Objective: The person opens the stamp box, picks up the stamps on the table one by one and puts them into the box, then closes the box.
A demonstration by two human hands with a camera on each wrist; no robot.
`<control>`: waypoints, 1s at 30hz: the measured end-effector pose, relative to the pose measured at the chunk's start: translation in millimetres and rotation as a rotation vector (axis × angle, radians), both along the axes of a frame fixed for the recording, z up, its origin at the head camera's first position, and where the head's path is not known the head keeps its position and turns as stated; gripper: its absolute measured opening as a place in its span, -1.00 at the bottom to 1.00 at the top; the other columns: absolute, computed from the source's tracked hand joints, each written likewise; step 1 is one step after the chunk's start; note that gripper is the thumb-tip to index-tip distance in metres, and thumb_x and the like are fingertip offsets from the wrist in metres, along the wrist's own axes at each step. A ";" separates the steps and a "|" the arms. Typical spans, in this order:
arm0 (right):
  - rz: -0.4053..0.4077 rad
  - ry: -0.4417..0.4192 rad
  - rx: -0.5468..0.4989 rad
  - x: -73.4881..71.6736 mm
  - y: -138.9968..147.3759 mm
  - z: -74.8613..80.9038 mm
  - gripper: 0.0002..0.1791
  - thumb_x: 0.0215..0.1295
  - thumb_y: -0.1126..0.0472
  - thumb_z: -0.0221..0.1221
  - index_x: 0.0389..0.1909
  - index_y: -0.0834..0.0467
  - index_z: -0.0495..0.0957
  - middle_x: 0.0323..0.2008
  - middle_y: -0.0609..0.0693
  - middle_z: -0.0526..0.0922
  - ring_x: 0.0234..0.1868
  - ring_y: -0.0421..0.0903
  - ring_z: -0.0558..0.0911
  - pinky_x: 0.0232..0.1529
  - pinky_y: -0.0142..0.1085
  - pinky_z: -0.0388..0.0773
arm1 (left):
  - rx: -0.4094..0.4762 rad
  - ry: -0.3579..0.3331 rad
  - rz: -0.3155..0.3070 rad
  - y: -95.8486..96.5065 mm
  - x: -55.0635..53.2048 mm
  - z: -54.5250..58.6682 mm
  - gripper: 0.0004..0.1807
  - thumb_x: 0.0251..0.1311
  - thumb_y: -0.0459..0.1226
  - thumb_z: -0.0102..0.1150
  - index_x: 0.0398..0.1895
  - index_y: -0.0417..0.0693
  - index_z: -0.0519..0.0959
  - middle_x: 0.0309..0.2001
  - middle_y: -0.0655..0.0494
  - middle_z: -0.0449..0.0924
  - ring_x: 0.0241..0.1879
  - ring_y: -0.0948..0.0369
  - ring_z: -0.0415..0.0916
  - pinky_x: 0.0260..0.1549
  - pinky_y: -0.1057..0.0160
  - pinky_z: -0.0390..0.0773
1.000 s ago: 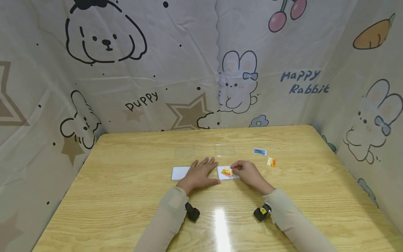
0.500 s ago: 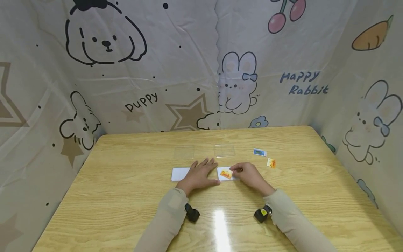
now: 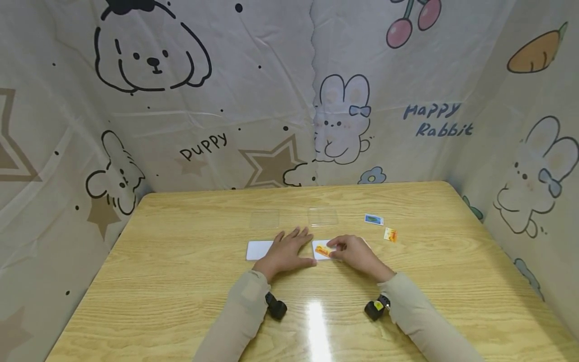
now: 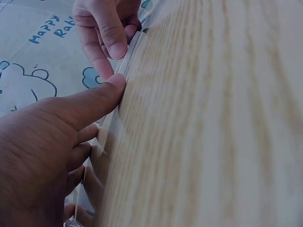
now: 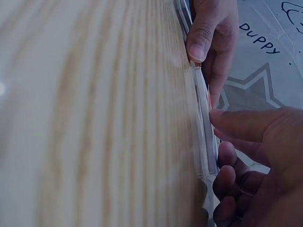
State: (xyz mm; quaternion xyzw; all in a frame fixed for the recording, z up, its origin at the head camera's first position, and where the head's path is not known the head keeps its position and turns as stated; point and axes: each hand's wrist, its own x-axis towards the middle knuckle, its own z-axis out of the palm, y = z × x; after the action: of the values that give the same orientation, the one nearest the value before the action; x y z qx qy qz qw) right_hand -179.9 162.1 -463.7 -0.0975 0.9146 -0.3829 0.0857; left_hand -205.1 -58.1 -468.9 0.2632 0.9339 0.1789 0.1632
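On the left we're seeing a white case (image 3: pixel 259 250) lying flat on the table (image 3: pixel 181 281), with a clear lid (image 3: pixel 264 218) sitting behind it. Next we're getting the left hand (image 3: pixel 284 251), which is covering that case's right end, fingers spread out pretty straight and gripping nothing, thumb touching the near left corner of the right case (image 3: pixel 322 242). Another lid (image 3: pixel 322 217) is lying behind that one. Over the right case we're spotting an orange card (image 3: pixel 322 250), sitting at a tilt; we can't really tell if it's touching the case. The right hand (image 3: pixel 355 254) is pinching the card's right end, thumb and index nearly closed. Further right, a blue card (image 3: pixel 374 219) is lying near a second orange card (image 3: pixel 390 235).
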 end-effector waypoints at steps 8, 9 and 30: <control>-0.020 0.009 0.063 0.8 -2.2 -1.7 -0.86 0.17 0.22 0.30 -0.24 0.12 0.66 -0.45 -0.07 0.59 -0.42 -0.20 0.48 -0.36 -0.35 0.42 | 0.007 -0.003 0.000 -0.9 1.2 0.0 -0.12 0.16 0.30 0.08 0.49 0.18 0.15 0.54 0.18 -0.07 0.55 0.14 -0.18 0.47 -0.15 -0.19; -0.022 0.008 0.067 1.1 -2.4 -1.8 -0.87 0.17 0.21 0.30 -0.25 0.12 0.66 -0.46 -0.07 0.59 -0.43 -0.20 0.47 -0.37 -0.35 0.41 | 0.008 -0.005 0.000 -0.9 1.4 0.0 -0.12 0.16 0.30 0.08 0.49 0.18 0.15 0.54 0.18 -0.07 0.55 0.14 -0.18 0.47 -0.14 -0.20; -0.041 0.047 0.201 1.5 -10.8 3.4 -0.76 0.19 0.00 0.31 -0.51 0.05 0.55 -0.54 -0.13 0.60 -0.54 -0.22 0.48 -0.47 -0.36 0.38 | -0.006 0.011 -0.001 0.2 0.1 -1.0 -0.13 0.17 0.30 0.07 0.49 0.18 0.16 0.54 0.18 -0.06 0.55 0.15 -0.17 0.48 -0.13 -0.18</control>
State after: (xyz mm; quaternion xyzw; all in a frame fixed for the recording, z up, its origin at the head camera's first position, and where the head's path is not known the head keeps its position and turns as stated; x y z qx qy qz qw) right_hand -178.5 151.3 -460.4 -0.0786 0.9520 -0.2885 0.0658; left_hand -205.0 -57.9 -469.8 0.2641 0.9352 0.1744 0.1589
